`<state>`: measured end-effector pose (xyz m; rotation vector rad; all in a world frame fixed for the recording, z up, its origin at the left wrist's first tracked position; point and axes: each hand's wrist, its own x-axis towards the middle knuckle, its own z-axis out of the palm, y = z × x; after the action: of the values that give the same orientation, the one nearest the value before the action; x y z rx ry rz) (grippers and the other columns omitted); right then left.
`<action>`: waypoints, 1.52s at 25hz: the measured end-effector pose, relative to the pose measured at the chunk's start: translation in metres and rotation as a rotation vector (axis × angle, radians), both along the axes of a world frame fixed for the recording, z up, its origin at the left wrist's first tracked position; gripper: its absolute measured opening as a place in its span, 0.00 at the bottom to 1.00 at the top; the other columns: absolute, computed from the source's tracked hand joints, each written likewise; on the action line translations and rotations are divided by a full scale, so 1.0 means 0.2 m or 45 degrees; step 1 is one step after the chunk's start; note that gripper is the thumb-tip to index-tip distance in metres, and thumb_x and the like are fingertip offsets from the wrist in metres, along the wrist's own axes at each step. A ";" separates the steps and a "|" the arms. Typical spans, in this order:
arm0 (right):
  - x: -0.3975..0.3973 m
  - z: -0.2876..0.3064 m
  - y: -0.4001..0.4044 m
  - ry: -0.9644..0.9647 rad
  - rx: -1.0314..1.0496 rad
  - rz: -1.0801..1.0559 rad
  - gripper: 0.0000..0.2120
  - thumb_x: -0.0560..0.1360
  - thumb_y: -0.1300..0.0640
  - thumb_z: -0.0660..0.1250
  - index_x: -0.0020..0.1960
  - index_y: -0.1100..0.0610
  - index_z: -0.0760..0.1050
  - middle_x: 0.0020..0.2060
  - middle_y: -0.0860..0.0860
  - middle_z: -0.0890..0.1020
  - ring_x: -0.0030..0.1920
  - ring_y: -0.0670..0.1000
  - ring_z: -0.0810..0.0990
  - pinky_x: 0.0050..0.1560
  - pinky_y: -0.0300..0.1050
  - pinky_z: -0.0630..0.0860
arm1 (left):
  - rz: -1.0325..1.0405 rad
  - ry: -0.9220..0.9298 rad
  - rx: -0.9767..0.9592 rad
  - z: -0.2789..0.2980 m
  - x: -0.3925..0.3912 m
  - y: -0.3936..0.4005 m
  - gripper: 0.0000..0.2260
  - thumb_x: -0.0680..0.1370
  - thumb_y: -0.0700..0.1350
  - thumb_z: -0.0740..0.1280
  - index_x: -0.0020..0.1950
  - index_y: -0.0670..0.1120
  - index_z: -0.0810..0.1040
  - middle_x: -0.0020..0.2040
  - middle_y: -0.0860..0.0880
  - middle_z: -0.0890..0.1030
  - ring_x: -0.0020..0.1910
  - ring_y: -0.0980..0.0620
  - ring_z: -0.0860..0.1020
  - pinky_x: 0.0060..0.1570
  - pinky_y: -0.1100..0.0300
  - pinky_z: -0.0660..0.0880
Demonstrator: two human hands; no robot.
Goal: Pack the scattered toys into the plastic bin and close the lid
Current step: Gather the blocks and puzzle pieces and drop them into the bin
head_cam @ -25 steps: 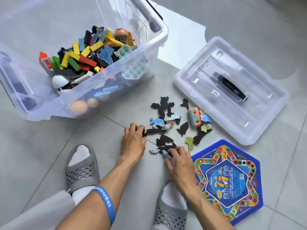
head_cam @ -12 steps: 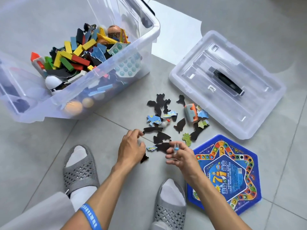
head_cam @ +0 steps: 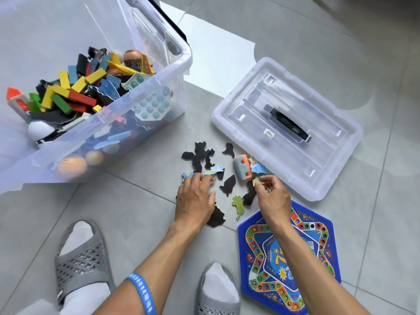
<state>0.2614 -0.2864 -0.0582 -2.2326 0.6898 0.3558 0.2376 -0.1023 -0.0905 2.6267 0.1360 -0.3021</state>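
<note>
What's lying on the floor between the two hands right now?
In the head view, a black puzzle piece lies on the tile between the left hand and right hand, with a green map-print piece just below it.

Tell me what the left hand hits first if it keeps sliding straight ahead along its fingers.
Likely the black puzzle pieces just beyond the left hand; farther on, the plastic bin.

Clear bin, black puzzle pieces, blue board.
</note>
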 end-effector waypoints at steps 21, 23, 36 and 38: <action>0.19 -0.21 0.08 -0.084 -0.759 0.845 0.23 0.74 0.47 0.66 0.67 0.51 0.69 0.59 0.52 0.78 0.58 0.56 0.73 0.54 0.51 0.68 | 1.477 0.702 -1.852 0.21 0.10 0.01 0.12 0.78 0.49 0.62 0.36 0.46 0.72 0.29 0.48 0.71 0.23 0.52 0.69 0.21 0.67 0.64; 0.20 -0.24 0.13 -0.142 -0.847 0.904 0.15 0.73 0.51 0.65 0.59 0.54 0.74 0.49 0.53 0.81 0.51 0.56 0.74 0.49 0.51 0.65 | 1.543 0.699 -1.874 0.24 0.09 0.05 0.14 0.79 0.52 0.63 0.35 0.47 0.71 0.28 0.49 0.71 0.24 0.52 0.71 0.21 0.67 0.65; 0.46 1.09 1.15 0.179 1.419 0.214 0.13 0.76 0.52 0.70 0.58 0.58 0.78 0.47 0.56 0.83 0.48 0.57 0.83 0.55 0.50 0.81 | 1.348 -0.437 -2.345 1.36 0.28 0.88 0.21 0.82 0.59 0.50 0.40 0.44 0.68 0.42 0.44 0.72 0.54 0.42 0.74 0.69 0.40 0.64; 0.50 1.10 1.09 0.048 1.174 0.199 0.08 0.76 0.55 0.70 0.53 0.56 0.79 0.45 0.53 0.82 0.50 0.57 0.83 0.55 0.50 0.80 | 1.361 -0.413 -1.977 1.40 0.28 0.92 0.19 0.81 0.59 0.53 0.45 0.45 0.71 0.49 0.46 0.76 0.61 0.46 0.75 0.70 0.44 0.64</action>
<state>0.3610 -0.0685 0.1613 -1.3958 0.2667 0.6404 0.2931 0.0815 0.1887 0.8148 0.7635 0.3135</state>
